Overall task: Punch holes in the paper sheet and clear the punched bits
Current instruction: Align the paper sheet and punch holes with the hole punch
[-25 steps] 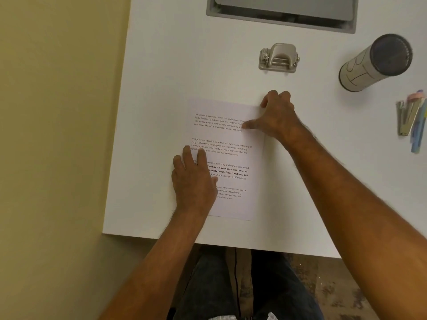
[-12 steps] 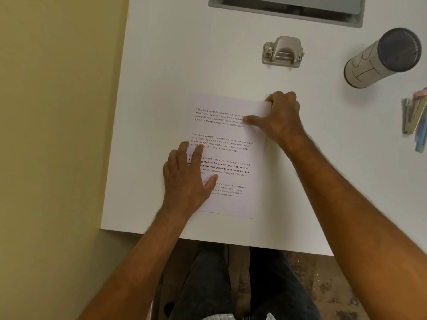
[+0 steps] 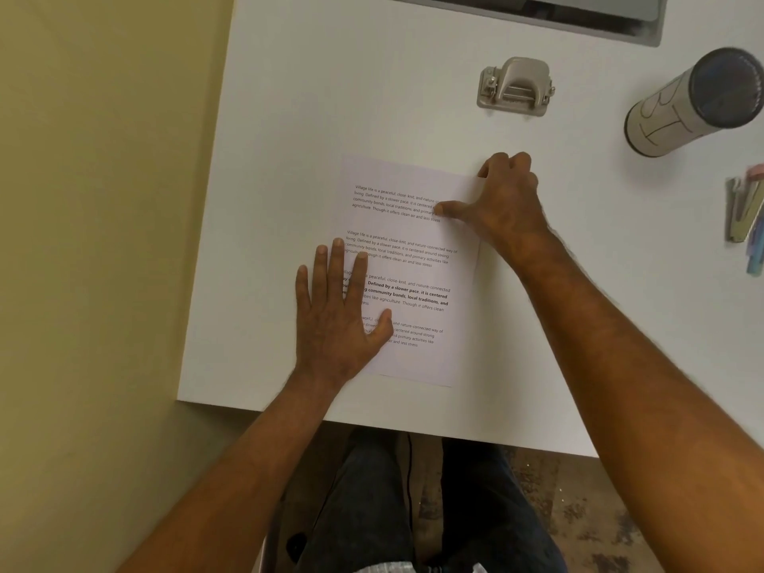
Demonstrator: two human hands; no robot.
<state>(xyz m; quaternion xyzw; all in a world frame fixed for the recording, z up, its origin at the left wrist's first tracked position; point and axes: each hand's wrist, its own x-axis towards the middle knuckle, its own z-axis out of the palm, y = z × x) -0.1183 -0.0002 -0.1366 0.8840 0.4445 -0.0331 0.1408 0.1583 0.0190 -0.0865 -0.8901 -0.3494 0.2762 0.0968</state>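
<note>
Over the last second the left hand (image 3: 337,316) slides leftward across the paper sheet (image 3: 407,266). A second ago it lay well inside the sheet's left part with its fingers close together; now it straddles the sheet's left edge, fingers spread wider, the two outermost lying on the bare table (image 3: 264,200) and only the inner fingers and thumb on the printed lines. The right hand (image 3: 506,204) shifts slightly toward the sheet's top right corner: its curled fingers, earlier just past the top edge, now sit at the corner itself, while the thumb presses the first paragraph a little nearer the right edge.
</note>
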